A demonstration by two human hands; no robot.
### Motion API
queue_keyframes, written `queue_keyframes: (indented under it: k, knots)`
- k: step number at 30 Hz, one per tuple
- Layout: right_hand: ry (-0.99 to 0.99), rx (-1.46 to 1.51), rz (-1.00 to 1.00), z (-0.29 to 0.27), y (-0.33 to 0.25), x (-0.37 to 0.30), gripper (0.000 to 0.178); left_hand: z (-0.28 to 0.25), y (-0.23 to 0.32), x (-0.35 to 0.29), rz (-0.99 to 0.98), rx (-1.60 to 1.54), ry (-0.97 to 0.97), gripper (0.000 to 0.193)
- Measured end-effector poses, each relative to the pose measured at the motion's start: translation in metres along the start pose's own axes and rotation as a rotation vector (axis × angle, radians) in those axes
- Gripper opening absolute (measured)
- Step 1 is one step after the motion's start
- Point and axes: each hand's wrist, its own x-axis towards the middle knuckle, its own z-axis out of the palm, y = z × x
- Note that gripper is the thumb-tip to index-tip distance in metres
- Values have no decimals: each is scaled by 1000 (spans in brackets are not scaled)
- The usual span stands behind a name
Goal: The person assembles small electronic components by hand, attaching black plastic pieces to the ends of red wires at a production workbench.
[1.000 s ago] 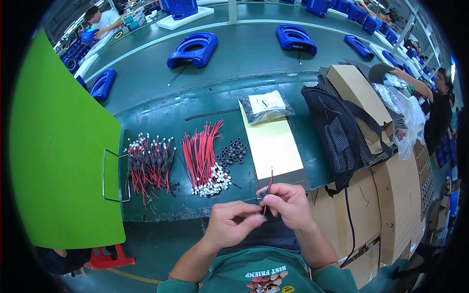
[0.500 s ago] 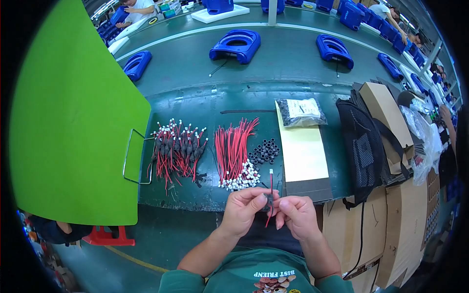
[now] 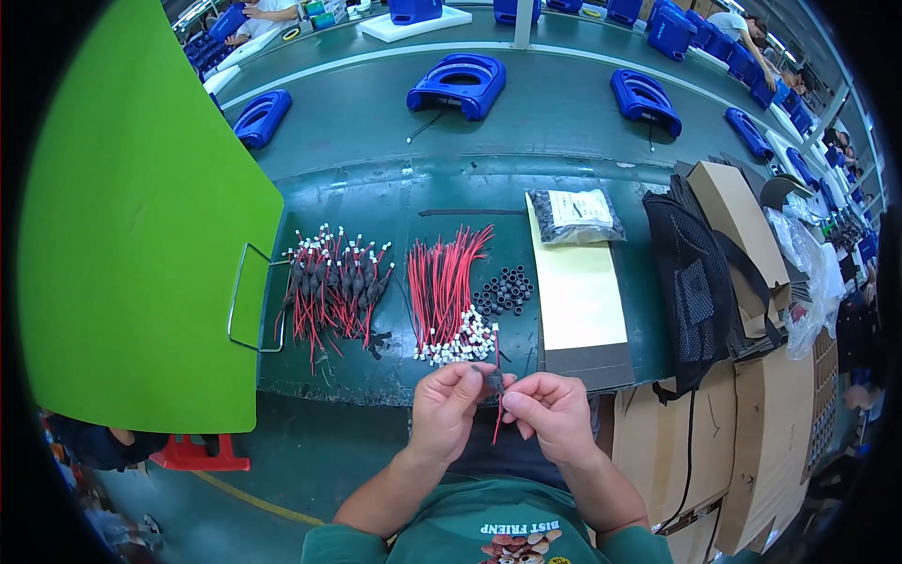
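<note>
In front of my chest, just off the table's near edge, my left hand (image 3: pixel 443 414) and my right hand (image 3: pixel 554 418) pinch a short red-and-black wire lead (image 3: pixel 497 346). Its white connector points up, and its red tail hangs below my fingers. A dark wrapped lump sits around the lead between my fingertips, partly hidden. On the table ahead lies a bundle of red-and-black wire leads (image 3: pixel 446 282) with white connectors toward me. Left of it is a pile of leads with dark lumps (image 3: pixel 329 287). Small black rings (image 3: pixel 505 289) are heaped right of the bundle.
A clear bag of black parts (image 3: pixel 575 216) rests on a yellow sheet (image 3: pixel 583 301). A green panel (image 3: pixel 150 235) borders the left side; a black mesh bag (image 3: pixel 693 291) and cardboard boxes (image 3: pixel 770 442) stand right. Blue plastic housings (image 3: pixel 458 86) sit on the conveyor beyond.
My hands and the lead appear slightly further left. The dark lump shows more clearly between my fingertips, and the red tail hangs straighter. The whole view has shifted a little.
</note>
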Motion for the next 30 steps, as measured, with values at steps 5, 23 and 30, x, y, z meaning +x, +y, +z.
queue_keyframes:
  k: [5, 23, 30]
  knots:
    - [-27, 29, 86, -2, 1, 1, 7, 0, 3, 0, -75, -157, -52, 29]
    - [128, -242, -228, -34, -21, -7, 19, -4, 0, 5, -154, -336, -150, 15]
    - [161, -94, -226, -58, -14, -13, 12, -2, 0, 6, -99, -215, -173, 17]
